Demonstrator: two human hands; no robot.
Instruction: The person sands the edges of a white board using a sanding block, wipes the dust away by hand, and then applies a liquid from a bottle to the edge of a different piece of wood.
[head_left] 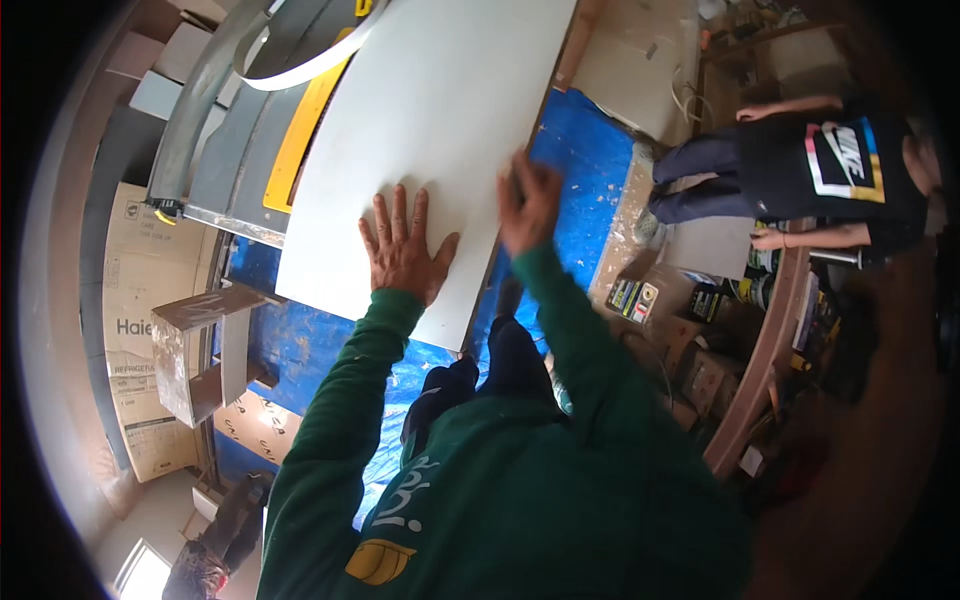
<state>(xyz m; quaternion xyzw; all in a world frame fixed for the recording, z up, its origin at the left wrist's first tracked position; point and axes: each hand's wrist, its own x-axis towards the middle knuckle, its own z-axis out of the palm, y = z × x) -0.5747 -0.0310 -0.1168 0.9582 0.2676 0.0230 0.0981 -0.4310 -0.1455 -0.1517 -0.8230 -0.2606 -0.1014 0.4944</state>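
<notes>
A large white board (420, 130) stretches away from me, its near end close to my legs. My left hand (404, 245) lies flat on it, fingers spread, holding nothing. At the board's right edge is my right hand (532, 210), smeared by motion, its fingers curled round something small and dark that I cannot make out. A curled white strip (300, 76) loops over the board's far left side.
Left of the board stands a grey machine table with a yellow bar (308, 130). A wooden stool-like frame (205, 350) and a large cardboard sheet (150, 300) are farther left. Blue sheeting (585, 160) covers the floor. Another person (790, 165) stands at the right beside cluttered shelving.
</notes>
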